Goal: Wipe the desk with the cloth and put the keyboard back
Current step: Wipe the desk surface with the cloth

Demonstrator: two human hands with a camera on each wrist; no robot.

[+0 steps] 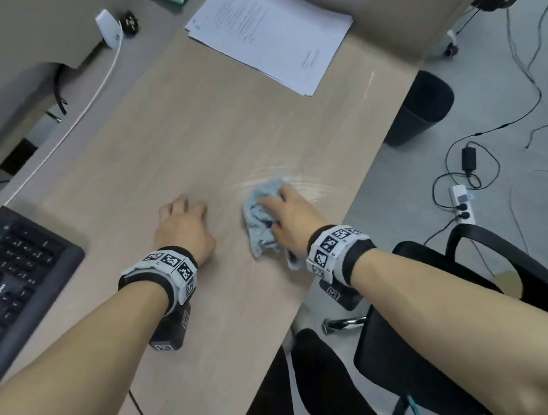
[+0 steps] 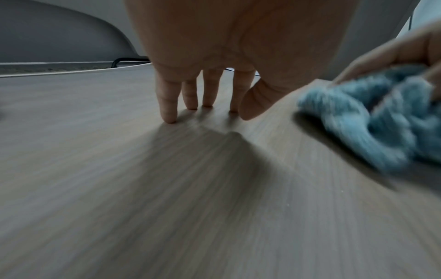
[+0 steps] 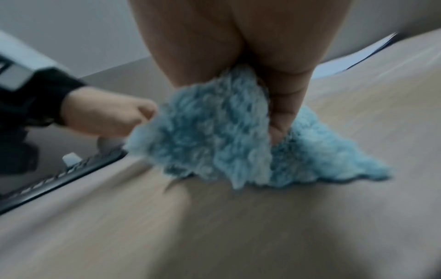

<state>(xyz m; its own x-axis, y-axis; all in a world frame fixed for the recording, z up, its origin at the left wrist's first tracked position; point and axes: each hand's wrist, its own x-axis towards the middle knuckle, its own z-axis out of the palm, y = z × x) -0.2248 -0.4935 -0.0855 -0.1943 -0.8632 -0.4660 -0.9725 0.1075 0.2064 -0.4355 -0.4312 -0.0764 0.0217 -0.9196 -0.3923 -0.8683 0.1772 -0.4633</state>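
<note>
Cloth (image 1: pixel 261 217), blue, fluffy, crumpled — bunched under the right hand (image 1: pixel 289 217), whose fingers curl round it and press it to the desk (image 1: pixel 187 131) near the front edge. Pale wet streaks on the wood just beyond the right fingertips. Left hand (image 1: pixel 184 230) just beside the cloth, holding nothing; straight, spread fingers (image 2: pixel 169 105) stand tip-down on the bare wood. Keyboard (image 1: pixel 9 281), black, well off to the outer side of the left fingers, at the desk's end. Stack of printed papers (image 1: pixel 272 26) far ahead of the right fingers, against the grey partition. White cable (image 1: pixel 93 95) ahead of the left fingers. Beyond the desk edge, past the right hand — dark bin (image 1: pixel 420 106), black chair (image 1: pixel 482 285), grey floor with loose cords.
</note>
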